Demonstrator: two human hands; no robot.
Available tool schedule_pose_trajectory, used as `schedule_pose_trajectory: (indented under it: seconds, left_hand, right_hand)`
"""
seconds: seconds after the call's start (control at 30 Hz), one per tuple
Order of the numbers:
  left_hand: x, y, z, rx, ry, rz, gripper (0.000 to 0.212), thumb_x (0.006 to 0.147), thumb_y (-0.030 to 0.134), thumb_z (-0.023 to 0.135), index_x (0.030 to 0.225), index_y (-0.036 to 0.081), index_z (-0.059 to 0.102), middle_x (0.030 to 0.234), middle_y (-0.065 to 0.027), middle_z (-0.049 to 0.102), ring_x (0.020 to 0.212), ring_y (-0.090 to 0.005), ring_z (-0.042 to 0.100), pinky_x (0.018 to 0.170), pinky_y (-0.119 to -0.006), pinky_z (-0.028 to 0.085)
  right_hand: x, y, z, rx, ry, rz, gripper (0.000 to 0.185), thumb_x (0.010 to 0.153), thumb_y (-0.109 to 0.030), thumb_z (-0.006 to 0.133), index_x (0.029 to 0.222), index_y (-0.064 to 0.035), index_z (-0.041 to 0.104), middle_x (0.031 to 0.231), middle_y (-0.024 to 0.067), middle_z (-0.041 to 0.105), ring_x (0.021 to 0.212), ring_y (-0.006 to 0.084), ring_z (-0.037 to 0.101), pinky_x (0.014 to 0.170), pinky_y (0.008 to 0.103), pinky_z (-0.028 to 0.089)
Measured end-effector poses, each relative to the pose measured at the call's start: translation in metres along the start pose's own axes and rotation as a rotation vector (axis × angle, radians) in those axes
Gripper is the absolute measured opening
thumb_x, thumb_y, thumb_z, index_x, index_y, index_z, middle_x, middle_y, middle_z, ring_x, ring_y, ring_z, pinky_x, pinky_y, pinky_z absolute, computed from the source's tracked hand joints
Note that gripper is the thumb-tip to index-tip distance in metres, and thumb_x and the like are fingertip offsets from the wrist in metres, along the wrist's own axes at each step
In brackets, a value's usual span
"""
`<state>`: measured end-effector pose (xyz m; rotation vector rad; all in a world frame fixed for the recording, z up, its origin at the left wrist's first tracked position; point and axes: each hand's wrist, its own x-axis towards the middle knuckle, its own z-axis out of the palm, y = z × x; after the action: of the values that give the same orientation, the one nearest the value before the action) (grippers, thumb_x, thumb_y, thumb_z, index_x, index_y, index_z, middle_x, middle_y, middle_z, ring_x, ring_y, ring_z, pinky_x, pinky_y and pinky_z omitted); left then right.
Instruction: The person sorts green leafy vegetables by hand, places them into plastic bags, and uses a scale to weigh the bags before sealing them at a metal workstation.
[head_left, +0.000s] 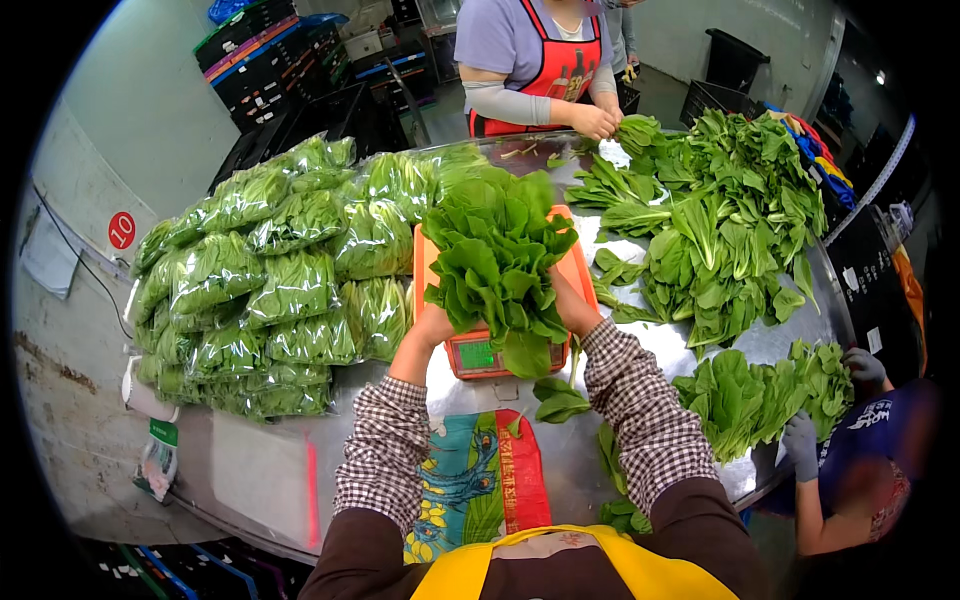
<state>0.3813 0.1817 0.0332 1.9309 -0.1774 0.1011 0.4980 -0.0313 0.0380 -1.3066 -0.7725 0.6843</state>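
Observation:
Between my hands stands a big bunch of leafy greens (499, 262), just over an orange digital scale (587, 270) with a lit green display; whether it rests on the scale is hidden. My left hand (437, 324) holds the bunch's left side and my right hand (568, 304) its right side; the leaves cover most fingers. Clear bags of greens (292, 289) are stacked left of the scale. To the right lies a large heap of loose greens (720, 232). One loose sprig (561, 401) lies beside my right forearm.
A metal table (360, 442) carries everything, with a stack of clear plastic bags (262, 465) at its front left. Across it a person in a red apron (574, 75) handles greens; at right a gloved co-worker (806, 450) touches a row of greens (757, 397). Black crates (259, 67) stand behind.

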Motion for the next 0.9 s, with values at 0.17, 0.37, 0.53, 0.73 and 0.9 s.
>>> schedule_pose_trajectory:
  seconds: [0.17, 0.37, 0.53, 0.73, 0.9]
  left_hand:
    - [0.018, -0.002, 0.008, -0.001, 0.245, 0.115, 0.075, 0.067, 0.004, 0.073, 0.132, 0.006, 0.034, 0.129, -0.0058, 0.042, 0.116, -0.0204, 0.041, 0.098, -0.035, 0.035]
    - [-0.004, 0.101, 0.011, -0.47, 0.301, -0.035, 0.057, 0.058, -0.007, 0.074, 0.111, 0.003, 0.053, 0.104, -0.0055, 0.059, 0.096, -0.0188, 0.056, 0.082, -0.034, 0.048]
    - [-0.088, 0.134, -0.007, -0.283, 0.141, -0.237, 0.068, 0.055, 0.002, 0.08, 0.115, -0.001, 0.049, 0.107, -0.0079, 0.059, 0.094, -0.0154, 0.054, 0.083, -0.032, 0.045]
    - [-0.235, 0.085, 0.058, -0.29, 0.125, -0.519, 0.075, 0.055, 0.007, 0.081, 0.12, 0.0, 0.045, 0.113, -0.01, 0.057, 0.106, -0.0223, 0.053, 0.094, -0.035, 0.041]
    - [-0.324, 0.055, 0.146, -0.616, 0.561, -0.734, 0.048, 0.073, 0.0, 0.064, 0.117, 0.003, 0.048, 0.114, -0.0061, 0.054, 0.1, -0.0191, 0.053, 0.081, -0.033, 0.045]
  right_hand:
    - [0.007, 0.003, 0.006, -0.246, 0.029, -0.189, 0.084, 0.077, -0.019, 0.068, 0.139, -0.0076, 0.012, 0.138, 0.0081, 0.029, 0.125, 0.021, 0.03, 0.103, 0.0342, 0.026]
    - [-0.018, 0.002, 0.015, -0.213, 0.07, -0.265, 0.073, 0.072, -0.013, 0.071, 0.132, -0.0048, 0.031, 0.13, 0.0081, 0.04, 0.118, 0.0205, 0.038, 0.098, 0.0336, 0.032]
    - [-0.087, 0.036, 0.098, 0.162, -0.019, 0.054, 0.068, 0.072, -0.012, 0.071, 0.13, -0.0041, 0.035, 0.127, 0.0078, 0.044, 0.115, 0.02, 0.041, 0.096, 0.0331, 0.035]
    - [-0.206, 0.096, 0.199, 0.449, -0.207, 0.386, 0.063, 0.072, -0.011, 0.07, 0.126, -0.0032, 0.039, 0.122, 0.0074, 0.048, 0.111, 0.0193, 0.045, 0.094, 0.0325, 0.038]
    - [-0.232, 0.106, 0.201, 0.397, -0.317, 0.58, 0.058, 0.072, -0.01, 0.07, 0.124, -0.0024, 0.044, 0.119, 0.0071, 0.052, 0.108, 0.0187, 0.048, 0.091, 0.032, 0.04]
